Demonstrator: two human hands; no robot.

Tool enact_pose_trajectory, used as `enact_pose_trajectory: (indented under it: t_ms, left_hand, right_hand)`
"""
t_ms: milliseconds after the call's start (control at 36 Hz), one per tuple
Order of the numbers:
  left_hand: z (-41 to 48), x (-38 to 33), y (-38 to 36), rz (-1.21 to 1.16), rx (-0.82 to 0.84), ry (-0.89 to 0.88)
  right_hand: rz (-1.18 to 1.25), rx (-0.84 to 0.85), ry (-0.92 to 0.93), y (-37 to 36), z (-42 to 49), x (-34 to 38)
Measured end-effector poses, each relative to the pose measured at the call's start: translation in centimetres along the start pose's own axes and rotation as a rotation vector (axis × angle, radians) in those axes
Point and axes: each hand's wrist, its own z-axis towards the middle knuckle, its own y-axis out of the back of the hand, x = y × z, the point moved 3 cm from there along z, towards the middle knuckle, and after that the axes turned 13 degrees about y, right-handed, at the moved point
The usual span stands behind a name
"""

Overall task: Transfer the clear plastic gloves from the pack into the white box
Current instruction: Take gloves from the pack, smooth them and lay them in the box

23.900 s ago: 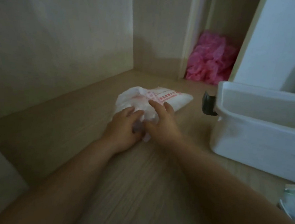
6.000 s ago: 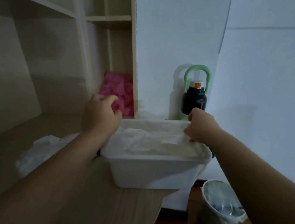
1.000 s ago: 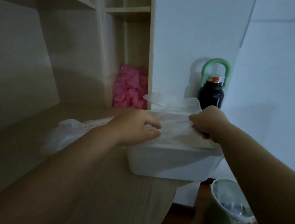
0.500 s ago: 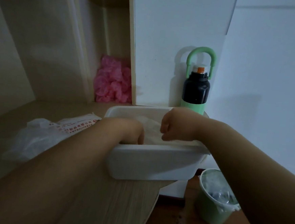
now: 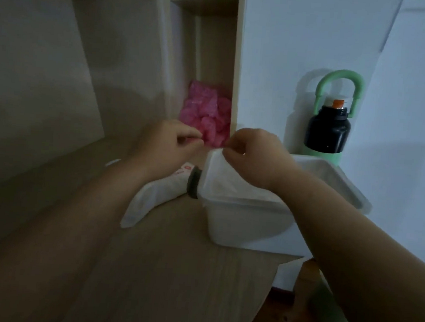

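Right hand is poised over the pale wood-grain surface, at the far-left corner of the white rectangular plastic box. Left hand, just beside it, has curled fingers; whether they hold anything cannot be told. White printed plastic pack lies below the left hand, under that wrist, long axis slanting toward the box. Thin clear plastic gloves lie crumpled beneath the right hand, inside the box; its thumb and forefinger pinch their upper edge. Judgement: left hand is nearer the pack.
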Motion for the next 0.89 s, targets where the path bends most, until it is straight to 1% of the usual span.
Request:
enact_pose_trajectory:
  t_ms: [111, 167, 222, 278, 361, 444, 528, 583, 639, 722, 833, 889]
  left_hand:
    - [-2.8, 4.2, 3.9, -0.008, -0.259, 0.09]
    - [-4.2, 6.7, 4.9, 0.015, -0.325, 0.135]
    - [-5.5, 9.3, 5.2, 0.013, -0.321, 0.192]
    - [-6.5, 11.5, 4.9, -0.004, -0.274, 0.257]
    - [-7.4, 14.1, 3.6, 0.006, -0.224, 0.334]
    - [-7.7, 16.0, 1.4, 0.055, -0.188, 0.354]
    - [-7.9, 17.3, -0.7, 0.051, -0.166, 0.369]
    - [-8.0, 18.0, -1.8, 0.043, -0.173, 0.349]
    - [-7.8, 18.7, -2.2, 0.004, -0.19, 0.35]
    - [-7.5, 19.4, -1.8, -0.061, -0.276, 0.353]
    - [-7.6, 19.9, -1.2, -0.005, -0.364, 0.377]
    - [-7.7, 19.9, -1.0, 0.049, -0.386, 0.348]
  right_hand:
    - [0.17, -0.119, 0.118, -3.0, 0.6, 5.1]
    - [0.254, -0.165, 0.175, -4.8, 0.6, 7.6]
    - [0.335, -0.157, 0.208, -7.2, 0.3, 9.6]
    - [0.358, -0.105, 0.197, -10.0, 0.2, 10.6]
    - [0.406, -0.016, 0.043, -13.9, 0.3, 9.8]
    - [0.451, 0.02, -0.095, -16.6, 0.3, 8.3]
    - [0.491, 0.067, -0.181, -18.6, 0.5, 7.2]
    - [0.511, 0.092, -0.216, -19.9, 0.6, 6.5]
    - [0.506, 0.083, -0.195, -21.0, 0.6, 5.9]
    - [0.52, 0.027, -0.131, -21.7, 0.6, 5.4]
    - [0.523, 0.041, -0.078, -22.2, 0.8, 5.1]
    - [0.515, 0.045, -0.053, -22.2, 0.7, 5.1]
